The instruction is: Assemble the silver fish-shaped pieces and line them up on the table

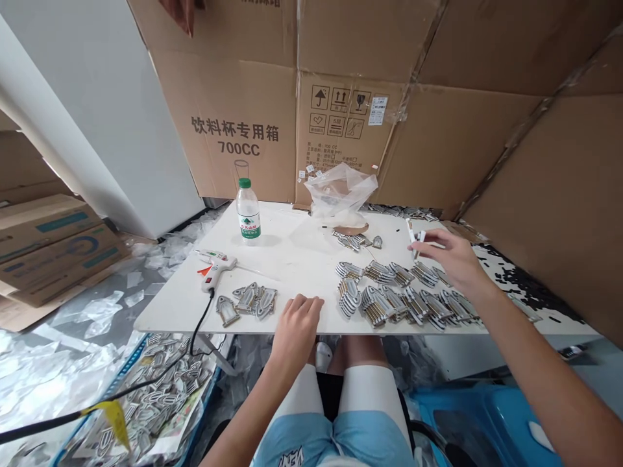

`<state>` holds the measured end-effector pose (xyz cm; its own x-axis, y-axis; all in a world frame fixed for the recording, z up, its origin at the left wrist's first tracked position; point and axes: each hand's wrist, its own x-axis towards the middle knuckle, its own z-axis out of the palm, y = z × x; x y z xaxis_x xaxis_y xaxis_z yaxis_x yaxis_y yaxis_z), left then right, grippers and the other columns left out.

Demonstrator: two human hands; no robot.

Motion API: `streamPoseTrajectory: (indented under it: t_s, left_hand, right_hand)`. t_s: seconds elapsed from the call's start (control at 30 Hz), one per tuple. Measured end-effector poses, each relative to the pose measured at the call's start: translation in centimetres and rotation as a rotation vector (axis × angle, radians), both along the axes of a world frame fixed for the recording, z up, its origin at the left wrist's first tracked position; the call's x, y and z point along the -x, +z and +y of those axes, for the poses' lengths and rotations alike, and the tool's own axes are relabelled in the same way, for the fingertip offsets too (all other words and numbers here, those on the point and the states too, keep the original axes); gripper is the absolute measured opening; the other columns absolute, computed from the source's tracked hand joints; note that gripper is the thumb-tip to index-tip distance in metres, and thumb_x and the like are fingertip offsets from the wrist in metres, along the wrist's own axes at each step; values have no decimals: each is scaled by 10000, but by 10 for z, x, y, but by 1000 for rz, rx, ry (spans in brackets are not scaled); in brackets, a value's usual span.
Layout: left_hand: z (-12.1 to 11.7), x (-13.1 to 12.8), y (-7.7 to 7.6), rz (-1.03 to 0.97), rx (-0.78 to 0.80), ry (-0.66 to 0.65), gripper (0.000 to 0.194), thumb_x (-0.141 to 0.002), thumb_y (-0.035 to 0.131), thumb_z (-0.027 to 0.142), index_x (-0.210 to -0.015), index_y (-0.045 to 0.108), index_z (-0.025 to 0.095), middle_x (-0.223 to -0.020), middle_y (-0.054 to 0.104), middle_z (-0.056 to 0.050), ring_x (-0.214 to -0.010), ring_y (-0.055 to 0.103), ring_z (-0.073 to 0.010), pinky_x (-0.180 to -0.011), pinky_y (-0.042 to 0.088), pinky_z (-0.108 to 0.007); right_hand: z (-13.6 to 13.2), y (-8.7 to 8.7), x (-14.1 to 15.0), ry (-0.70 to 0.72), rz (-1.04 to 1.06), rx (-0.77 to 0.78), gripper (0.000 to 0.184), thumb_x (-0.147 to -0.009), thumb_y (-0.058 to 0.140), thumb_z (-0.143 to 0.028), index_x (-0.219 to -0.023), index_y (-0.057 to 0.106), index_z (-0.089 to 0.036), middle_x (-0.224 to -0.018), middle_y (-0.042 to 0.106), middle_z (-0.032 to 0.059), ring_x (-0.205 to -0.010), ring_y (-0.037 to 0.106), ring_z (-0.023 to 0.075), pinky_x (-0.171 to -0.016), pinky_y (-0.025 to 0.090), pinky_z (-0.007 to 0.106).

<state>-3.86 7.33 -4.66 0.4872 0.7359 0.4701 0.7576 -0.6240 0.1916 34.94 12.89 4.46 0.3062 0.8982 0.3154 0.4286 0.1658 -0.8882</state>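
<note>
My left hand [298, 324] rests at the table's front edge, fingers curled in and closed, with nothing visible in them. Out over the right side of the table, my right hand [455, 259] pinches a small white piece [417, 244] between thumb and fingers; its exact kind is unclear. Below that hand lie rows of overlapping arch-shaped metal pieces [377, 303], silver with gold-coloured edges. A smaller group of similar arch-shaped pieces [248, 299] lies left of my left hand. Several more loose pieces [351, 241] lie near the plastic bag.
A white glue gun [217, 267] with a black cord lies at the left, before a green-capped bottle [249, 217]. A clear plastic bag [341, 191] stands against cardboard [243, 97]. Small black pieces [511, 279] cover the right edge. A blue crate [109, 389] holds more arch pieces.
</note>
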Motion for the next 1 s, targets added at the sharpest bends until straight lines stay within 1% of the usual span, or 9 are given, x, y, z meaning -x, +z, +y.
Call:
streamPoseTrajectory:
  t_s: [0.1,0.17,0.23,0.33,0.5,0.6,0.7,0.8,1.0]
  left_hand:
    - [2,3,0,-20,-1,6,223,-1068,519,70,-1190,667,185,-1031,779,-84,-1012,672,-290,-850,562,-425]
    - [3,4,1,-13,3,6,253,-1049,521,49,-1195,668,195,-1029,782,-85,-1017,676,-294,-842,561,-425]
    - [3,5,2,-8,0,6,276,-1031,526,34,-1192,673,203,-1025,784,-88,-1019,679,-298,-834,559,-428]
    - [3,5,3,2,-34,18,311,-1012,518,12,-1193,675,210,-1003,780,-89,-1008,680,-302,-811,551,-427]
    - [1,6,6,33,-83,21,333,-1001,512,-4,-1203,672,208,-979,752,-83,-956,673,-297,-803,541,-419]
    - [1,6,6,9,-91,24,296,-1009,527,13,-1183,681,196,-960,744,-82,-926,670,-294,-793,539,-410]
    - [2,6,5,-104,-82,69,265,-1036,519,44,-1173,687,196,-954,754,-75,-933,684,-283,-785,536,-395]
    - [2,6,7,-311,29,119,216,-1068,521,110,-1150,690,215,-984,763,-50,-951,721,-245,-798,540,-361]
    - [1,5,18,-674,311,70,207,-1041,546,209,-1143,725,220,-985,741,-33,-873,759,-188,-846,583,-339]
  right_hand:
    - [-64,8,33,100,99,2,437,-774,948,-477,-1104,807,-227,-1070,811,99,-1029,769,296,-835,655,398]
    - [-102,7,57,175,128,29,382,-827,921,-451,-1125,807,-240,-1076,811,104,-1006,775,294,-784,670,385]
    - [-131,-1,83,253,143,81,356,-845,909,-435,-1138,801,-263,-1083,807,90,-974,777,279,-767,682,383]
    - [-156,-20,124,342,132,147,341,-853,894,-441,-1136,791,-281,-1070,798,66,-972,767,264,-845,676,403]
    - [-166,-54,177,402,263,215,306,-843,879,-449,-1060,784,-255,-1002,793,45,-885,738,230,-842,643,362]
    - [-167,-68,192,446,307,226,317,-840,878,-460,-1046,788,-237,-985,790,60,-888,725,239,-838,626,372]
    - [-169,-79,196,436,337,203,347,-835,876,-488,-1057,782,-238,-986,779,68,-903,712,252,-857,613,394]
    - [-169,-87,195,400,371,170,355,-847,864,-493,-1089,771,-250,-1020,769,69,-926,701,252,-864,605,385]
    - [-168,-93,195,378,352,151,361,-868,845,-483,-1118,758,-237,-1069,763,87,-975,699,269,-885,595,390]
